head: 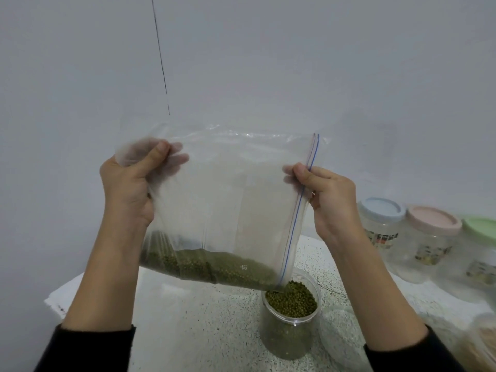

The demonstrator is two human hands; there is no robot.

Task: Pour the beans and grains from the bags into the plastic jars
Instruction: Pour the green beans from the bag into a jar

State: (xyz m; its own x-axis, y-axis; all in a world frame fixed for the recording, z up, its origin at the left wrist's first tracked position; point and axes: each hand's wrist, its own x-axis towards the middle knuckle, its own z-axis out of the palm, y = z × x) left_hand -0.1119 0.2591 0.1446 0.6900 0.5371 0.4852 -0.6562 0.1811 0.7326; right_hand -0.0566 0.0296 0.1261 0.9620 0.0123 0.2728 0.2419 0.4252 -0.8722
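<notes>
Speckled white table [204,326] fills the lower field, against a plain pale wall.

Clear zip bag [228,200] held up at centre, turned sideways so its blue-and-red zip strip runs down the 3 o'clock edge. Green beans [214,269] lie along its low edge, sloping toward the 5 o'clock corner, which sits right over the mouth of the open jar.

Left hand [128,189] at 9 o'clock grips the bag's closed end, thumb in front, fingers seen through the plastic behind. Right hand [330,202] at 3 o'clock pinches the zip edge between thumb and fingers.

Open jar [291,315] at 5 o'clock, upright on the table, green beans up near its rim.

Three lidded jars at 3 o'clock stand in a row: blue lid [382,209], pink lid [433,220], green lid [481,226].

A clear lid [338,331] lies just beside the open jar
</notes>
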